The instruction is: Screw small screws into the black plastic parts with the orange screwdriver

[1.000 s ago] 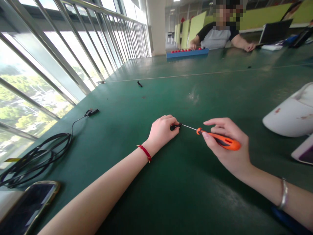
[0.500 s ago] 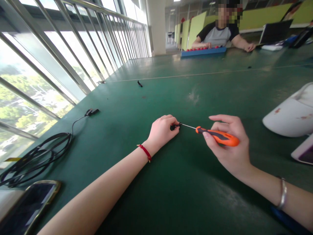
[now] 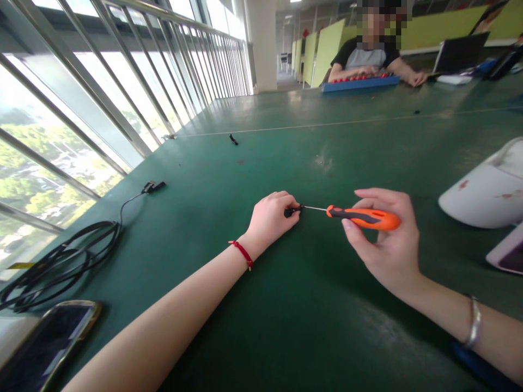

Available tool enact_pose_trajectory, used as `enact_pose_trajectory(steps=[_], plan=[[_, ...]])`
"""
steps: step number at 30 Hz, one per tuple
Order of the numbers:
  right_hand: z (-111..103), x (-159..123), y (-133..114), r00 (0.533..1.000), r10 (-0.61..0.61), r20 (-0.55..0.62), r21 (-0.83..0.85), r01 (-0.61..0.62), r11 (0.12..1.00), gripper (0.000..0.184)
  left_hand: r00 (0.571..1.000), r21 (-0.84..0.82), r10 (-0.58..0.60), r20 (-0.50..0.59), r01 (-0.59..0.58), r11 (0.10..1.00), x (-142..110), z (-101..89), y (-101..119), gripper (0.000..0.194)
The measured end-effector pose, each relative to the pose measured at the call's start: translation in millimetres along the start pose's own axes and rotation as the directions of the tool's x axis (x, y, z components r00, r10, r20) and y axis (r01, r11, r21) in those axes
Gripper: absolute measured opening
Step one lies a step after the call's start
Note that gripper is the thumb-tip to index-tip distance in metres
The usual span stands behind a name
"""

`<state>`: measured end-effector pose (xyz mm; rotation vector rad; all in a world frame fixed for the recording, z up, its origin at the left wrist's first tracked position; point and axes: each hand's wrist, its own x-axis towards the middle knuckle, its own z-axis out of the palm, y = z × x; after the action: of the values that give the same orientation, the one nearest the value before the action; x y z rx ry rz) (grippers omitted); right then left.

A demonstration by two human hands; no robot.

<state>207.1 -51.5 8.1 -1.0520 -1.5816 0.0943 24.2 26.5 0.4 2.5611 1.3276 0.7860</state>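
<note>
Between its thumb and fingers my left hand (image 3: 272,218) pinches a small black part (image 3: 291,211), low over the green table (image 3: 261,316). Most of that part is covered by the fingers, so its kind does not show. My right hand (image 3: 388,234) holds a screwdriver (image 3: 363,216) by its orange and dark grey handle, thumb below and index finger raised off it. The thin metal shaft points left, and its tip meets the right end of the black part.
A coiled black cable (image 3: 81,245) and a phone (image 3: 53,337) lie at the left. Farther back rests a small black piece (image 3: 233,140). A white container (image 3: 482,190) stands at the right. Across the table a person (image 3: 368,57) sits behind a blue tray (image 3: 359,83) with red items.
The screwdriver handle has swung up nearer level, and my right hand's fingers have shifted around it. My left hand stays put. Across the table, the blue tray has slid right.
</note>
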Motion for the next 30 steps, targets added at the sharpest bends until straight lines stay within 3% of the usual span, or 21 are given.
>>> enact_pose_trajectory(steps=[3,6,9,13,16,22,26,28,30], plan=[[-0.4,0.6,3.1,0.998,0.023,0.055,0.040,-0.025,0.999,0.041,1.000,-0.003,0.006,-0.002,-0.006,1.000,-0.1,0.1,-0.2,0.007],[-2.3,0.6,1.3,0.987,0.059,0.149,-0.020,-0.057,0.998,0.022,1.000,-0.006,0.004,-0.004,-0.004,1.000,-0.3,0.6,-0.6,0.007],[-2.9,0.1,-1.1,0.988,0.069,0.140,-0.072,-0.059,0.996,0.011,1.000,-0.003,0.006,-0.003,-0.006,1.000,-0.2,1.2,-1.2,0.008],[-1.2,-0.1,2.8,1.000,0.000,0.031,0.004,0.000,1.000,0.026,1.000,0.003,0.010,-0.002,-0.010,1.000,0.1,1.5,-1.4,0.008],[-1.5,0.3,5.9,0.999,0.016,0.046,0.065,-0.019,0.998,0.037,1.000,-0.004,0.013,-0.005,-0.013,1.000,0.2,1.7,-0.9,0.007],[-3.2,-1.2,1.3,0.992,0.060,0.111,-0.016,-0.058,0.998,0.015,1.000,-0.011,0.013,-0.024,-0.013,1.000,0.4,3.2,-0.6,0.005],[-1.8,-1.2,3.8,1.000,-0.006,0.014,0.035,0.006,0.999,0.030,1.000,-0.012,0.015,-0.023,-0.015,1.000,0.5,3.6,-1.1,0.006],[-2.0,-0.5,5.5,0.999,0.008,0.032,0.075,-0.011,0.997,0.039,1.000,-0.012,0.021,-0.024,-0.021,1.000,0.4,3.5,-1.2,0.005],[-2.8,0.1,5.0,0.995,0.021,0.096,0.050,-0.026,0.998,0.033,0.999,-0.014,0.025,-0.025,-0.025,1.000,0.3,3.4,-1.2,0.005]])
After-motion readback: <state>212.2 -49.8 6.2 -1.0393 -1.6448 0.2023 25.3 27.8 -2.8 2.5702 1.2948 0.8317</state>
